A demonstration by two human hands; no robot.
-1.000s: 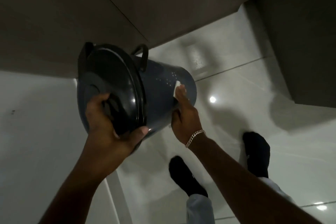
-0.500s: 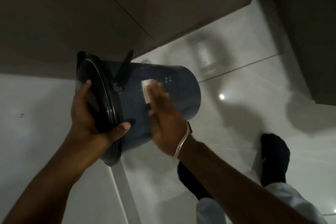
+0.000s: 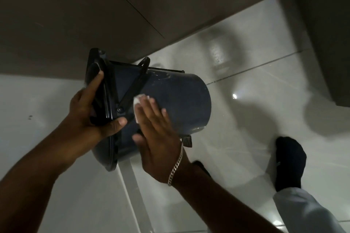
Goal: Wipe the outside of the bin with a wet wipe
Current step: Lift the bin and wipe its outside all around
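- A dark bin (image 3: 178, 100) is held on its side in the air above a glossy tiled floor (image 3: 246, 119).
- The left hand (image 3: 89, 111) grips its lidded rim.
- The right hand (image 3: 157, 134), fingers flat, presses a white wipe (image 3: 136, 102) against the bin's side.

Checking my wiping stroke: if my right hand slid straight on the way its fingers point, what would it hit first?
Probably the black handle lying across the bin, just past the wipe under the right hand. The picture doesn't show how far the handle stands off the bin.
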